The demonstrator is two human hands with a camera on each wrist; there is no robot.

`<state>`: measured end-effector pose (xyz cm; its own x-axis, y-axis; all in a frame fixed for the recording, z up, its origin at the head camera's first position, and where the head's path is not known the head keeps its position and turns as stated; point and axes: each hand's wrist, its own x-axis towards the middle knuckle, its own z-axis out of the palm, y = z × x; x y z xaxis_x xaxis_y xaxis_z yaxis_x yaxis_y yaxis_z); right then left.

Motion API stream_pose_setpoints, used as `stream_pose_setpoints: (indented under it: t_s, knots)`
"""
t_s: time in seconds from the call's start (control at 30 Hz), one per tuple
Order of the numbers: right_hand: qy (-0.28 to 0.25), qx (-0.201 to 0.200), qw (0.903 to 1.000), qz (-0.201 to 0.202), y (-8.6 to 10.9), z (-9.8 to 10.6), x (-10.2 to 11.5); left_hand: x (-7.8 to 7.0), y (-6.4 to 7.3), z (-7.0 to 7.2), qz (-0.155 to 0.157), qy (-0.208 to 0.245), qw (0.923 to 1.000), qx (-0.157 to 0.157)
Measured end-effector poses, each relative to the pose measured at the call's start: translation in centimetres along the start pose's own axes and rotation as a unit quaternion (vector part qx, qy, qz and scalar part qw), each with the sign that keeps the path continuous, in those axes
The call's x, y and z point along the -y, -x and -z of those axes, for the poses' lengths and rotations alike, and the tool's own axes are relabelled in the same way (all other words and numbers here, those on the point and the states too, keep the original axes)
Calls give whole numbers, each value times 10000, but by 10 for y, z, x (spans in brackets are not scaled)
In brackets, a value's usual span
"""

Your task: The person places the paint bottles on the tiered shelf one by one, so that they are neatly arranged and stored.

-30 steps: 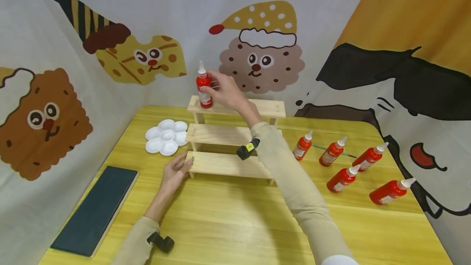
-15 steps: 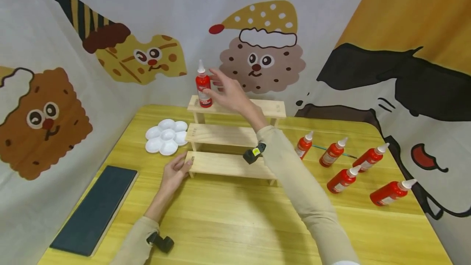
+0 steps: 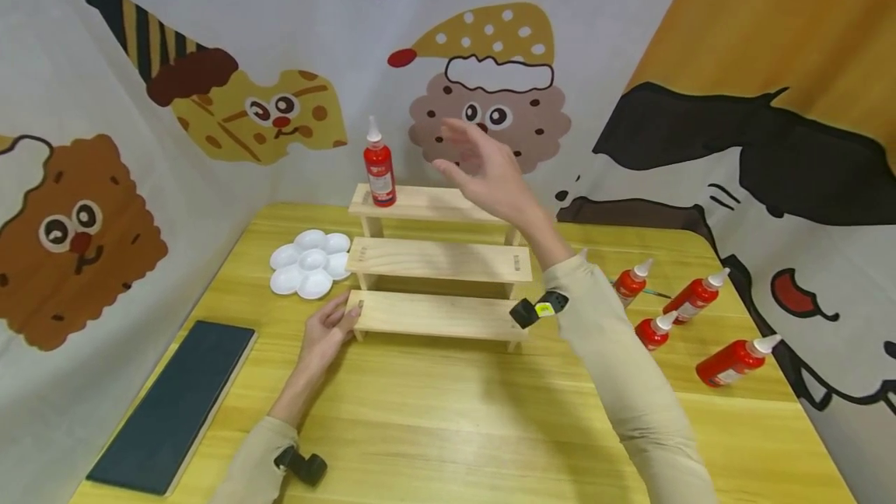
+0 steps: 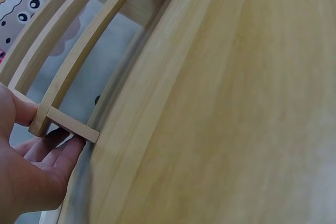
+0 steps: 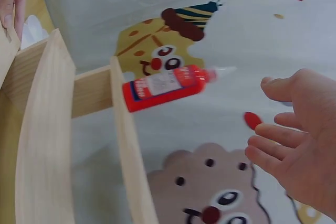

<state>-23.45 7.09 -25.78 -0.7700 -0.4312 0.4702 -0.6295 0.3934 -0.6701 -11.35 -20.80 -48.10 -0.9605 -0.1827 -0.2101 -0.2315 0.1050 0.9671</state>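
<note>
A red squeeze bottle (image 3: 380,173) with a white nozzle stands upright on the left end of the top step of a three-step wooden stand (image 3: 437,259). My right hand (image 3: 493,177) is in the air to the right of the bottle, fingers spread and palm turned towards it, holding nothing. In the right wrist view, a gap shows between the bottle (image 5: 165,86) and the right hand (image 5: 299,140). My left hand (image 3: 325,337) grips the left end of the lowest step. The left wrist view shows its thumb on the board and its fingers (image 4: 71,156) against the short leg.
Several more red bottles (image 3: 731,364) stand on the right of the table (image 3: 420,426), partly behind the right sleeve. A thin brush (image 3: 658,293) lies among them. Left of the stand is a white flower-shaped palette (image 3: 311,261). A dark flat board (image 3: 175,403) lies at the left edge.
My right hand has let go of the red bottle and moved away to the right, leaving it standing on the top step. The left hand keeps its place on the stand.
</note>
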Motion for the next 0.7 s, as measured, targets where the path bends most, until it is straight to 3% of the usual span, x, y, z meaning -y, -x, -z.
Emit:
stream_pose_setpoints:
  t_s: [0.2,0.7]
  knots:
    - [71,-230,9996,158,25,32,5,-2,2,1,37,-77,10000,12]
    - [612,-999,9929,-208,93,91,-4,-4,3,1,126,-137,9998,31]
